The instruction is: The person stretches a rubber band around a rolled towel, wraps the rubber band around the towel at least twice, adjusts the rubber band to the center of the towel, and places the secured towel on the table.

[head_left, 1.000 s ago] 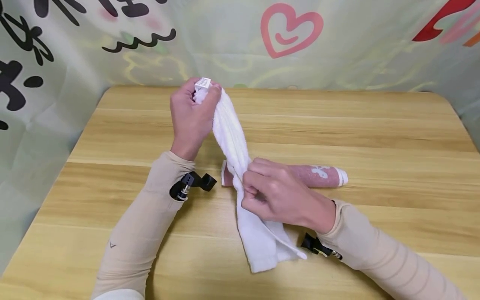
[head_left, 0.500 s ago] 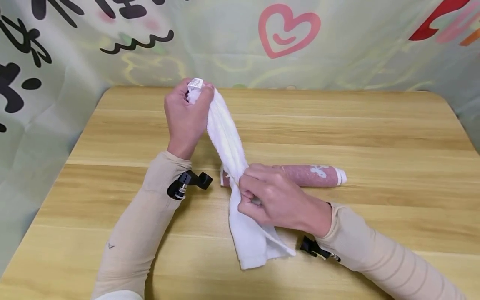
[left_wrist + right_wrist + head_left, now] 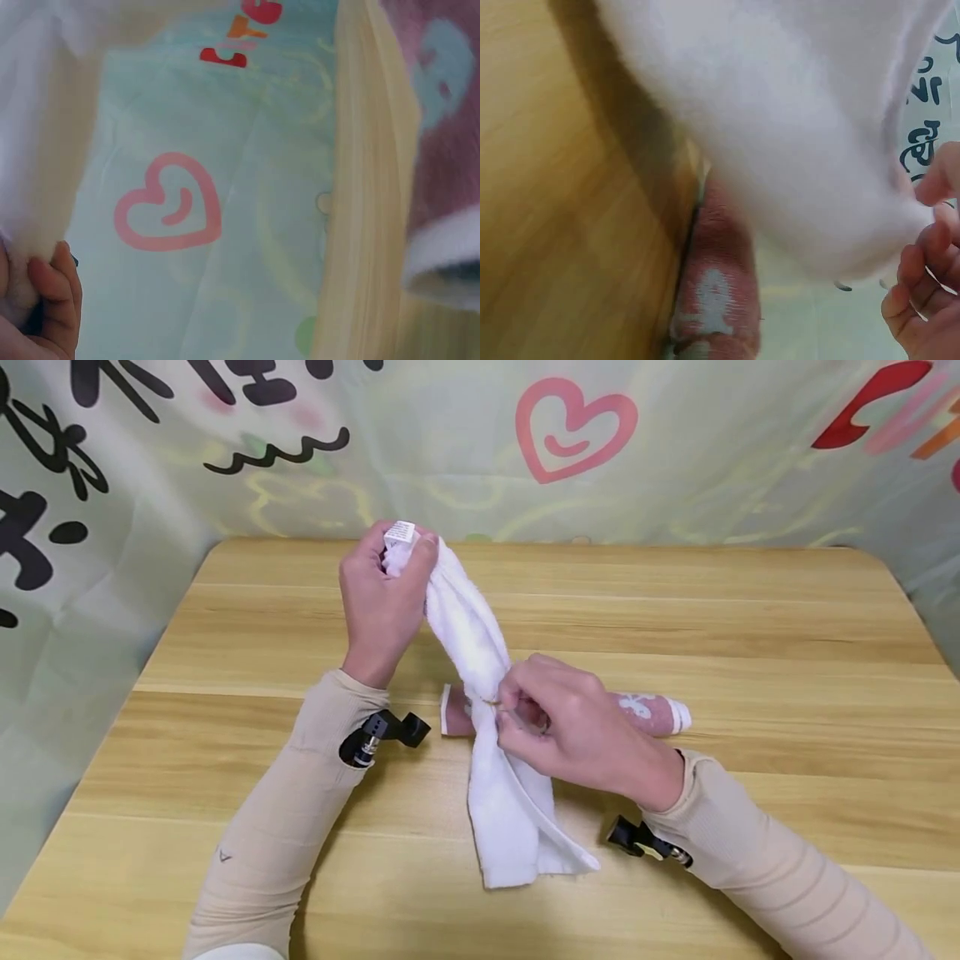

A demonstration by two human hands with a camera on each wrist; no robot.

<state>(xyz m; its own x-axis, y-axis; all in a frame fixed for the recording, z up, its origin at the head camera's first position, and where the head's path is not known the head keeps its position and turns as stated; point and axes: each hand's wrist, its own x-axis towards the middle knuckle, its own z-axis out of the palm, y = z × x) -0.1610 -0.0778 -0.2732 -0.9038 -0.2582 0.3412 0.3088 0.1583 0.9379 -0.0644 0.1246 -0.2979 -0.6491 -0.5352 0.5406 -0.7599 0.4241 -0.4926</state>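
My left hand point(image 3: 382, 597) grips the upper end of a white towel point(image 3: 495, 810), with a printed label point(image 3: 401, 532) showing above the thumb. The towel hangs down at a slant and flares out towards its lower end. A thin yellowish band point(image 3: 489, 701) crosses its narrowed middle. Beside that spot, my right hand point(image 3: 577, 722) has thumb and fingers drawn together, pinching the band at the towel's edge; the exact hold is partly hidden. In the right wrist view, a fold of white towel point(image 3: 780, 135) reaches the fingertips point(image 3: 933, 238).
A rolled pink towel point(image 3: 652, 713) with a pale pattern and white ends lies on the wooden table point(image 3: 787, 710), behind the white towel and right hand. A printed cloth backdrop point(image 3: 442, 443) stands along the far edge. Small black cameras sit on both wrists.
My right hand has shifted slightly up and right and its fingers have loosened to a pinch, bringing the thin band into view. The left hand keeps its grip, moving only slightly.
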